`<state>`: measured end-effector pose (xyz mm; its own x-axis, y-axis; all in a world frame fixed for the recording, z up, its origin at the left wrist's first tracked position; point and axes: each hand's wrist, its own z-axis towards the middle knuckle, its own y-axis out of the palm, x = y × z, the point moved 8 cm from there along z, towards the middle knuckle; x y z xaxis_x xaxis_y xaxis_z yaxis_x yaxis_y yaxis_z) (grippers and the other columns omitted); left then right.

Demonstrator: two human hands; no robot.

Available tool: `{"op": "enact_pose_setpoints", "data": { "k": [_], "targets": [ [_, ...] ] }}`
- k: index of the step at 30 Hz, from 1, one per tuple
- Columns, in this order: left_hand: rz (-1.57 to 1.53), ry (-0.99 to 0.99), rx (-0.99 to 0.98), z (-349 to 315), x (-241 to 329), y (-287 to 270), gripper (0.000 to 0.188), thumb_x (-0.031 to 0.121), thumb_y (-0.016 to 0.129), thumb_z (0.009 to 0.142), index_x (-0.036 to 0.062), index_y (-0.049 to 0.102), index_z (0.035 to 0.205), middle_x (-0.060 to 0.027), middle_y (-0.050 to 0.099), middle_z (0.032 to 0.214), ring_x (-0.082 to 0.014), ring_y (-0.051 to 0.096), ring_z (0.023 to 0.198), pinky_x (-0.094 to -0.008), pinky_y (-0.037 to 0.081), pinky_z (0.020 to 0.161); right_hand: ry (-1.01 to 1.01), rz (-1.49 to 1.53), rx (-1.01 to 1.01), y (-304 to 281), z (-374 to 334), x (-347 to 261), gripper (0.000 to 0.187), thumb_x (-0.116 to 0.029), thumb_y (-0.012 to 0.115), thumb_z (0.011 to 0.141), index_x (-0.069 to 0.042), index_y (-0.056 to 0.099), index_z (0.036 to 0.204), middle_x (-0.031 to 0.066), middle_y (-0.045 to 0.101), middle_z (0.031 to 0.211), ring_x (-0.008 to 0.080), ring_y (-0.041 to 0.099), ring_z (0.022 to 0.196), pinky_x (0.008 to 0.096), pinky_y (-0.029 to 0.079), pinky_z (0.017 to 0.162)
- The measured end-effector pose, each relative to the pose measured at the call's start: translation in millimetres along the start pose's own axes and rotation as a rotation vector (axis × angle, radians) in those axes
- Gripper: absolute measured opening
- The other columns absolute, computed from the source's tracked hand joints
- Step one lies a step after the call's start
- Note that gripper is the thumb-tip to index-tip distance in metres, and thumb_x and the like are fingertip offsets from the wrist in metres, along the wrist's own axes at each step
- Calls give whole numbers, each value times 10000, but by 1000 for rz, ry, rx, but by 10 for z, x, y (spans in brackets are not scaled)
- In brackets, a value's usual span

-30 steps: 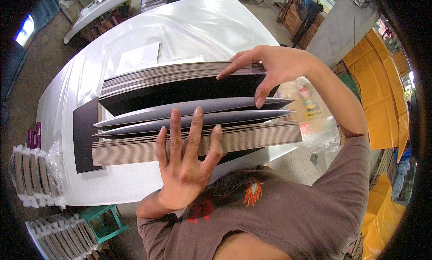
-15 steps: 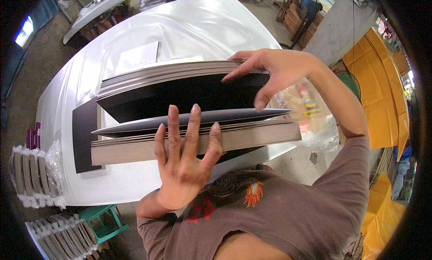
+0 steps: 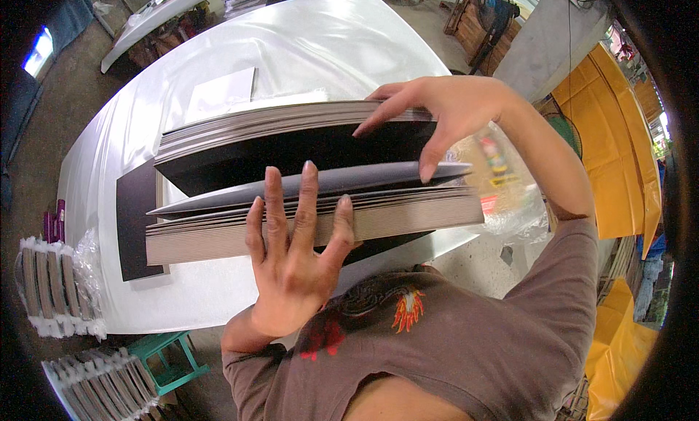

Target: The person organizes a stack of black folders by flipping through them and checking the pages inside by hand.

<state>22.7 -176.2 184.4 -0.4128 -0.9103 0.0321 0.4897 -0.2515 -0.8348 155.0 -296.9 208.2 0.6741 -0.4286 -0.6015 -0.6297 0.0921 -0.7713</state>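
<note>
A thick stack of stiff boards with black faces and grey edges stands parted before me into a near bundle [image 3: 196,248] and a far bundle [image 3: 247,120]. Between them one bowed grey-black sheet [image 3: 240,194] rises from the near bundle. My left hand [image 3: 295,257] rests on the near bundle, its fingers spread over the edges, tips touching the upper rim. Curled over the right end of the far bundle is my right hand [image 3: 444,115], index finger on the black face and thumb down at the bowed sheet. The other fingertips go behind the top edge.
A white-covered table [image 3: 291,57] carries the boards, with a black panel [image 3: 138,224] at their left and a white sheet [image 3: 222,89] behind. Clear plastic [image 3: 520,217] lies right. Wrapped bundles [image 3: 51,286] and a green stool [image 3: 171,363] stand left; orange sheeting [image 3: 604,151] hangs right.
The bowed sheet has lifted away from the near bundle, mostly at its right end. My right thumb now overlaps it. Both hands have shifted only slightly.
</note>
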Motion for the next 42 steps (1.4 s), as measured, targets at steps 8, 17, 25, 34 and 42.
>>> {"op": "enact_pose_setpoints", "data": {
  "k": [8,17,25,34,42],
  "targets": [
    [104,68,59,-102,30,35,413,339,606,790,227,596,1187,-9,501,1320,-319,347,1304,-527,120,1077,-21,127,-13,70,1,159,462,-114,594,697,-53,603,1155,191,407,1329,308,430,1209,357,344,1005],
    [102,70,-2,-66,27,25,460,422,564,814,203,560,1218,-15,500,1323,-429,267,1317,-537,65,1066,15,-70,-10,42,-44,114,644,-433,722,667,-16,602,1142,261,397,1327,355,438,1200,355,334,1012],
    [61,22,-1,-64,6,21,308,284,601,810,253,602,1116,-4,495,1334,-388,328,1304,-501,142,1070,-13,103,96,29,-50,100,367,-46,611,767,-65,621,1133,186,431,1325,292,490,1154,356,381,967],
    [-3,17,-23,-39,12,-4,302,291,622,782,226,600,1075,-74,484,1339,-428,297,1306,-510,177,1043,5,-25,138,121,-57,137,580,-241,700,700,-125,545,1247,195,387,1336,332,406,1227,380,323,1023],
    [65,-10,135,-169,-20,-12,335,255,622,788,289,618,1121,-38,505,1321,-341,292,1327,-493,154,1061,13,-46,108,75,-64,50,809,-422,794,540,-105,545,1242,233,415,1316,351,425,1209,388,330,1012]
  ]
}}
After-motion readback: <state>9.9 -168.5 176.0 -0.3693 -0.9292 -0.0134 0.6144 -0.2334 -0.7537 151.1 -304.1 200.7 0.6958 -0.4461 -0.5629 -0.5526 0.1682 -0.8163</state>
